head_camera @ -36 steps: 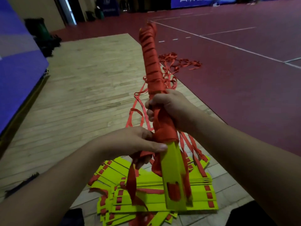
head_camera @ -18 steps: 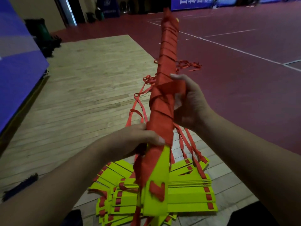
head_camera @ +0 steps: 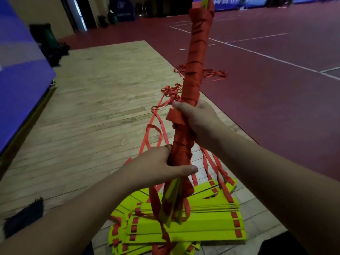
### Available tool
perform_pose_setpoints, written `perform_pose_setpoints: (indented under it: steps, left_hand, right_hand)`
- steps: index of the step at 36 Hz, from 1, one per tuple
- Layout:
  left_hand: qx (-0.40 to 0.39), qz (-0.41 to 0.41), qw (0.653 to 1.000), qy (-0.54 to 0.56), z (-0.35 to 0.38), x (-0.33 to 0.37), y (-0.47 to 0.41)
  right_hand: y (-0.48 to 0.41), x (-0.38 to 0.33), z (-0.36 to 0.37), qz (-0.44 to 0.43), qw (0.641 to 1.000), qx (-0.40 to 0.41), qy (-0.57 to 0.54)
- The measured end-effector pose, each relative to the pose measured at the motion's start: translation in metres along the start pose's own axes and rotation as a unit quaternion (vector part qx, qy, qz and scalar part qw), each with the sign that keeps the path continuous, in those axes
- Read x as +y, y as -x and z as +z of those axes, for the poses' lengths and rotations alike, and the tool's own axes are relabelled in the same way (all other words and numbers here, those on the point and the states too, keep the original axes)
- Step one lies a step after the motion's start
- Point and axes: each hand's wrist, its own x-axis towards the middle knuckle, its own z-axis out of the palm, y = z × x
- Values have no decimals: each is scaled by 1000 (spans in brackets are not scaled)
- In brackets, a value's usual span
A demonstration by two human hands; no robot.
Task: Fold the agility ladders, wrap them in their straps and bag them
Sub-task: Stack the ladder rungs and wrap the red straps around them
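Head view is showing the bundle (head_camera: pixel 195 61) standing nearly upright, tipping toward 1 o'clock. Half a second ago the right hand (head_camera: pixel 198 122) was lying open against it with a strap turn (head_camera: pixel 174 116) draped over. That hand is now clamping round the bundle's middle, with the turn sitting at its 9 o'clock side. I judge the wrapping is nearing its end, with bagging not yet begun. The left hand (head_camera: pixel 158 168) is gripping the lower bundle, fingers curled tight and thumb across the front, at 6 o'clock of the right. Yellow ends (head_camera: pixel 171 205) are poking out below it, over the pile (head_camera: pixel 202 229).
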Motion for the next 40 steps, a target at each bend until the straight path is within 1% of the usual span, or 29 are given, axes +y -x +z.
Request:
perform_pose_setpoints:
  steps: [1, 2, 3, 5, 6, 7, 8, 9, 10, 11, 12, 13, 15, 17, 20, 22, 24, 26, 28, 31, 33, 34, 35, 37, 38, 40]
  left_hand:
    - [27, -4, 999, -35, 2, 1, -1]
    - [37, -6, 999, -36, 3, 1, -2]
    - [29, -5, 1000, -4, 2, 1, -2]
    - [-30, 9, 991, 131, -4, 2, -2]
    - [-74, 23, 972, 221, -8, 2, 0]
    - [-125, 43, 939, 318, -11, 1, 2]
    - [-181, 67, 895, 402, -13, 0, 5]
    - [-237, 90, 853, 457, -14, 0, 7]
    - [-282, 107, 821, 484, -14, -1, 9]
    - [-307, 117, 808, 488, -14, -1, 11]
    - [-312, 110, 813, 479, -12, -2, 11]
    - [-296, 78, 830, 465, -12, -2, 11]
    - [-240, 7, 879, 412, -10, 1, 10]
    - [-209, -10, 919, 334, -9, 5, 10]
    - [-172, -6, 958, 231, -12, 2, 9]
    - [-151, 1, 963, 223, -13, -2, 6]
    - [-110, -9, 973, 201, -13, -2, 3]
    - [-56, -9, 990, 126, -12, -5, -3]
    - [-13, -6, 998, 58, -10, -5, -4]
    - [30, 3, 999, -41, -5, -3, -2]
    - [56, 6, 995, -88, -2, 0, -1]
    - [54, 4, 995, -78, -3, 0, -1]
    - [40, 2, 998, -42, -4, 0, -1]
    - [-20, -4, 997, 79, -10, 1, -1]
    - [-58, -4, 986, 156, -13, 1, 1]
    - [-138, 17, 942, 305, -17, -2, 4]
  right_hand:
    - [0, 1, 3, -4, 1000, 4, 1]
    - [0, 1, 4, -1, 1000, 7, -5]
    - [1, 0, 5, 6, 1000, 8, -19]
    - [3, -7, 5, 13, 998, -13, -66]
    - [4, -11, 4, 13, 994, -35, -98]
    - [7, -17, 4, 17, 988, -68, -139]
    - [10, -23, 4, 33, 976, -106, -188]
    - [13, -27, 4, 52, 962, -136, -233]
    - [15, -30, 4, 70, 948, -159, -266]
    - [16, -30, 4, 81, 940, -171, -285]
    - [17, -30, 5, 91, 936, -175, -290]
    - [17, -29, 4, 96, 937, -174, -287]
    - [16, -26, 4, 102, 947, -169, -253]
    - [15, -22, 1, 97, 963, -164, -192]
    - [13, -18, 0, 70, 978, -145, -133]
    - [11, -18, 1, 38, 985, -121, -119]
    - [9, -18, 1, 4, 990, -86, -110]
    - [6, -18, -1, -30, 995, -31, -91]
    - [2, -16, -2, -53, 996, 24, -73]
    - [-3, -11, 0, -52, 995, 67, -47]
    - [-5, -11, 1, -20, 996, 69, -49]
    - [-4, -12, 1, 6, 996, 60, -67]
    - [-4, -14, 0, 32, 993, 46, -101]
    - [-3, -20, -6, 61, 977, 8, -204]
    - [-3, -22, -10, 66, 964, -14, -256]
    - [-3, -24, -18, 71, 946, -50, -311]
